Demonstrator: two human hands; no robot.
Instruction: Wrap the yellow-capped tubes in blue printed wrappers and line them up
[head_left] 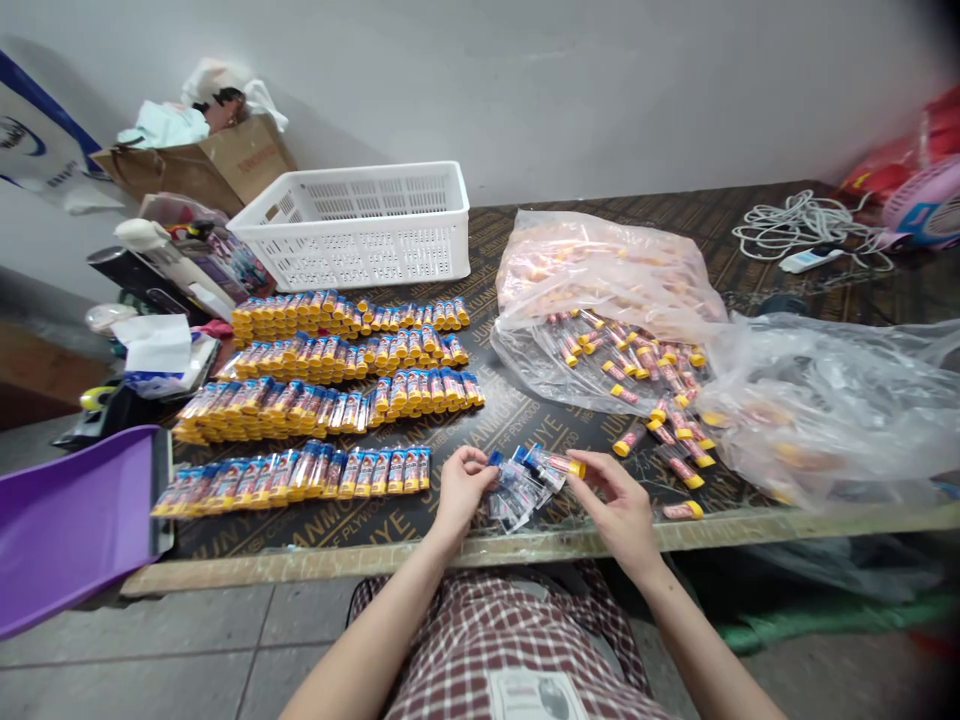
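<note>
"Where is the item?"

"One yellow-capped tube (559, 463) lies over the blue-topped sleeves (517, 492), near the front edge of the table (300, 569) — the right hand (621, 503) pinches its cap between thumb and fingers."

"Left hand?"

"The left hand (463, 485) reaches in opposite, thumb and forefinger nearly together at the sleeves' edge; whether they grip one, I cannot tell."

"Surroundings?"

"Wrapped tubes (394, 470) stacked in rows to the left, a purple dustpan (75, 530) beyond; loose tubes (681, 465) just beside the right hand."

"Containers?"

"A clear plastic bag (600, 245) holds many tubes. A white basket (367, 255) stands behind the rows — inside only partly visible."
</note>
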